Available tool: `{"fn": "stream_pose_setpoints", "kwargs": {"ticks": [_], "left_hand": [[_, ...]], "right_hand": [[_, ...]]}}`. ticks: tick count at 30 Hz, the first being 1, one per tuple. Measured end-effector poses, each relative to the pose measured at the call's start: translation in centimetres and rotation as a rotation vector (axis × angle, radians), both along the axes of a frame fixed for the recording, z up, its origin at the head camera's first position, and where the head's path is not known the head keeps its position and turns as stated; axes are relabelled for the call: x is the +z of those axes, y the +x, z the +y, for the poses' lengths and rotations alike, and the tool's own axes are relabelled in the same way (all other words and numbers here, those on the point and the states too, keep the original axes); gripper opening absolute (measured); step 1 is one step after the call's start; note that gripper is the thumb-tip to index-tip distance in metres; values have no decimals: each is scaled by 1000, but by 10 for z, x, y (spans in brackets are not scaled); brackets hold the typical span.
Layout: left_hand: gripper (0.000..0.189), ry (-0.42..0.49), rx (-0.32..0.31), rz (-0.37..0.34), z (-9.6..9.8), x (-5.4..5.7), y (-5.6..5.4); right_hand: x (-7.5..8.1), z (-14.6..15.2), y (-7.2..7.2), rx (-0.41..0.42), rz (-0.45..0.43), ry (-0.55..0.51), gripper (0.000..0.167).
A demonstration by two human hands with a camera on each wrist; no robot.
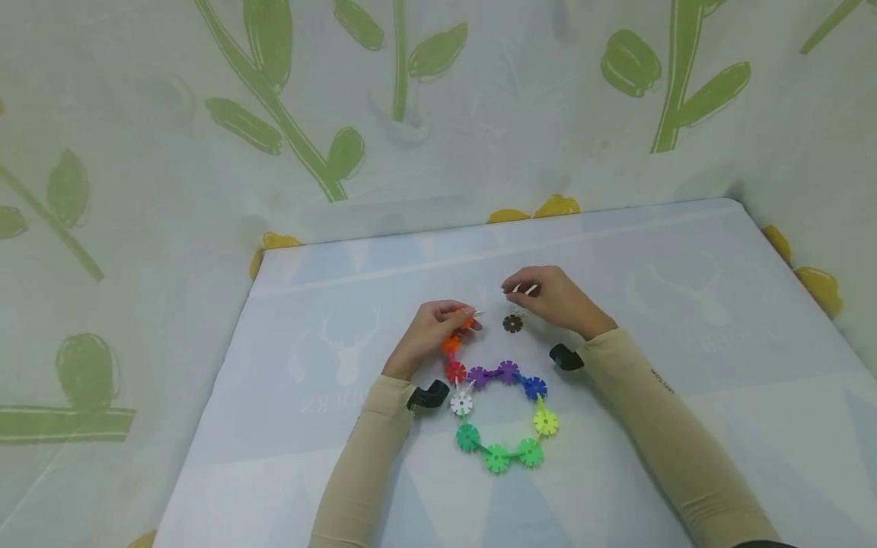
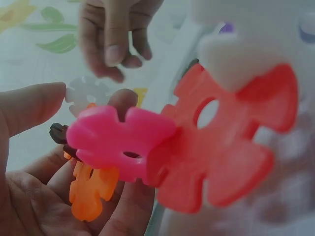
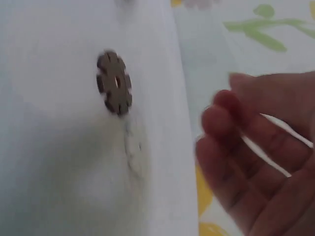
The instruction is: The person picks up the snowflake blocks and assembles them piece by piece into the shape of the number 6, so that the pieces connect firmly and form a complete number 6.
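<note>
My left hand (image 1: 432,335) pinches the end of a chain of slotted plastic snowflake discs. A whitish disc (image 2: 87,93) is by its thumb and fingertip, with an orange disc (image 2: 93,191) and a pink disc (image 2: 120,140) nearer the camera. A red disc (image 1: 455,371) continues the chain down to a multicoloured ring on the table. My right hand (image 1: 551,297) hovers with loosely bent fingers, nothing visible between them. Below it stand a brown disc (image 1: 512,323) and a clear disc (image 3: 133,150), close together on the cloth.
The ring includes a white disc (image 1: 461,403), purple disc (image 1: 508,371), blue disc (image 1: 536,388), yellow disc (image 1: 545,422) and several green ones. A pale cloth covers the table (image 1: 274,426). Behind it hangs a leaf-patterned curtain (image 1: 479,152).
</note>
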State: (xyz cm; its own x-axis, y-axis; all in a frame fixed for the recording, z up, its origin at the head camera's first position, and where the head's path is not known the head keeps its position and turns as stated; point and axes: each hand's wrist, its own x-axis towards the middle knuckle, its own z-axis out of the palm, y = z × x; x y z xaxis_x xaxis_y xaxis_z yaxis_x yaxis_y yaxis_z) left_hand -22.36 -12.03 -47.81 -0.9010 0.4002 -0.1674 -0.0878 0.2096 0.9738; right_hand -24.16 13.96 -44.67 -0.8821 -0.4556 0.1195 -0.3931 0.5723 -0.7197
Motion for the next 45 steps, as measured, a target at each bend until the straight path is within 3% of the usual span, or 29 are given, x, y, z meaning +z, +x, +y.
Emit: {"fn": "stream_pose_setpoints", "kwargs": {"ticks": [10,15,23,31,45], "left_hand": [[32,-5,7,-1,1,0,0],[32,-4,10,-7,1,0,0],[32,-1,16,-10,1,0,0],[34,10,14,13,1,0,0],[36,17,12,38,0,0,0]], "right_hand": [[-8,13,-7,-46,-136,274,38],[-13,13,-8,-60,-131,303,32],[-9,14,-10,-118,-207,176,14],[-3,-3,-4,-81,-219,-76,21],[0,-19,6,-53,-228,-186,21]]}}
